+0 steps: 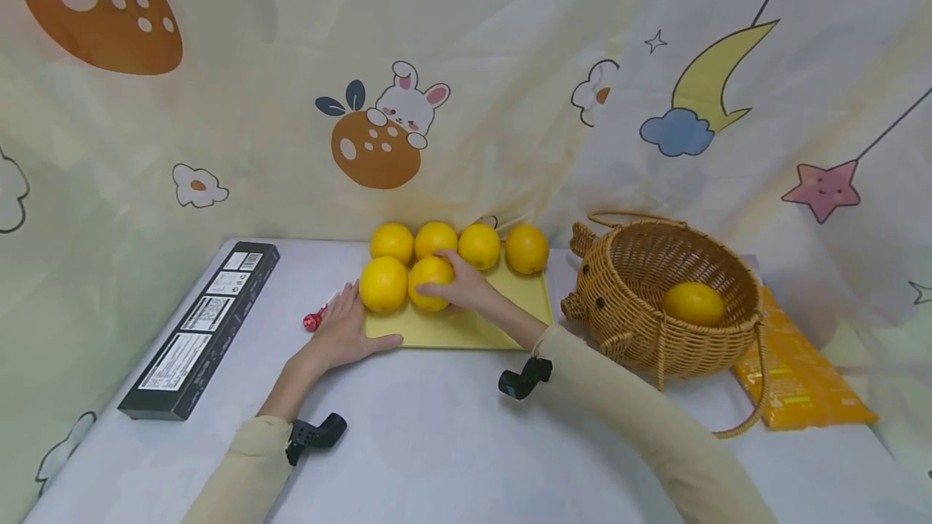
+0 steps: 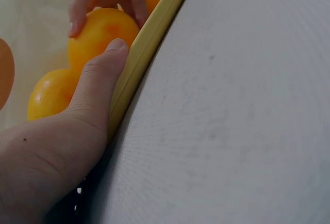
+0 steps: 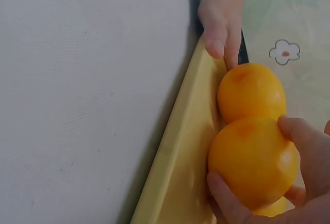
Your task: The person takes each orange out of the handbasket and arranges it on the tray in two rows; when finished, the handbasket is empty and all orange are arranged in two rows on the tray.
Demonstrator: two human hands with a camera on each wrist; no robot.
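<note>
A yellow tray (image 1: pixel 466 331) carries several oranges. Along its back edge stands a row of them, ending with an orange (image 1: pixel 527 249) at the right. In front, an orange (image 1: pixel 383 284) sits at the left, and beside it my right hand (image 1: pixel 466 285) grips another orange (image 3: pixel 252 162) between thumb and fingers. That gripped orange touches its left neighbour in the right wrist view. My left hand (image 1: pixel 348 332) rests at the tray's left front corner, fingers straight, thumb (image 2: pixel 103 74) along the front rim. Its fingertips are partly hidden in the left wrist view.
At the right stands a wicker basket (image 1: pixel 633 346) with an animal face and one orange (image 1: pixel 693 303) inside. An orange packet (image 1: pixel 804 374) lies behind it. To the left are a long black box (image 1: pixel 200 330) and a red-wrapped lollipop (image 1: pixel 313 320). A printed cloth hangs behind.
</note>
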